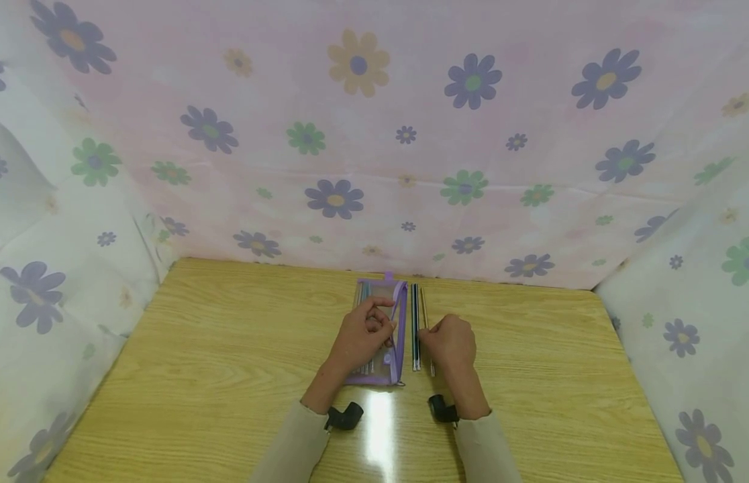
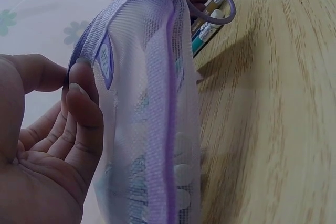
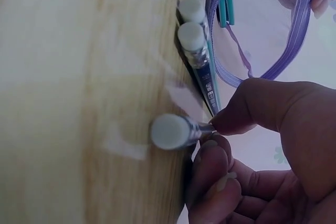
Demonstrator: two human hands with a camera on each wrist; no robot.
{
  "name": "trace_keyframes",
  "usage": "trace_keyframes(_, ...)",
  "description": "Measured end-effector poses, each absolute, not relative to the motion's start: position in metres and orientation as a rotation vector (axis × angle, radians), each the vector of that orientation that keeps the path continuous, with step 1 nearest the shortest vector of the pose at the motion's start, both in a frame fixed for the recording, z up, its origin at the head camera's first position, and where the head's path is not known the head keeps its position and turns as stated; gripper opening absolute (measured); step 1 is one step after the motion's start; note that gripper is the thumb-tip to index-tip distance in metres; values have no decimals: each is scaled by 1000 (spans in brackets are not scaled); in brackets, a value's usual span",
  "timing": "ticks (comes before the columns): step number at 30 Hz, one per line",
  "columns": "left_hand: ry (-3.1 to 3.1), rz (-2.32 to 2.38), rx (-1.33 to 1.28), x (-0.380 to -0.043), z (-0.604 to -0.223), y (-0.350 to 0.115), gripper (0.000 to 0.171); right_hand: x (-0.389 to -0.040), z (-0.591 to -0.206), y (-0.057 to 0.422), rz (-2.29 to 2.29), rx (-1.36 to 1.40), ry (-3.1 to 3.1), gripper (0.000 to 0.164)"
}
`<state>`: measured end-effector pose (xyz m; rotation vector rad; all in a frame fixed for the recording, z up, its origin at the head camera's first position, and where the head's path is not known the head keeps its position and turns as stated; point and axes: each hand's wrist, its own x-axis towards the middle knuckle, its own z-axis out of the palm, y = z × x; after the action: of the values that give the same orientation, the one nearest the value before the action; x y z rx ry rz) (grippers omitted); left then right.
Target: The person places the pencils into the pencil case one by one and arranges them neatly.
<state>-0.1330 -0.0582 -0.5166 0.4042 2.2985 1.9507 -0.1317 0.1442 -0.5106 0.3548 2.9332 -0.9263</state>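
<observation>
A mesh zip pouch with purple trim (image 1: 380, 380) lies on the table, its zipped side open. My left hand (image 1: 364, 337) pinches the pouch's opening edge between thumb and finger, holding it up. Inside, several pencils show through the mesh (image 2: 137, 182). To the right of the pouch, two dark pencils (image 1: 415, 312) lie side by side, their white eraser ends (image 3: 192, 36) toward me. Beside them, my right hand (image 1: 453, 341) pinches a gold-brown pencil (image 1: 425, 303) near its eraser end (image 3: 170, 131). It lies low, close to the table; whether it touches cannot be told.
The wood-grain table (image 1: 229, 335) reaches back to a flower-print cloth (image 1: 374, 147), which also hangs at both sides. A purple ring (image 2: 231, 9) hangs at the pouch's zip end. Black wrist mounts (image 1: 347, 417) sit under both wrists.
</observation>
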Motion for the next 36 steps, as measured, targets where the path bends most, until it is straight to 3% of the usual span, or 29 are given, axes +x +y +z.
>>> trace_keyframes(19,2259,1964,402,-133,-517,-60,38,-130,-503,147,-1051,301,2881,35)
trace_keyframes(36,2222,1989,320,-133,-514,-58,39,-126,-494,143,-1111,219,2798,24)
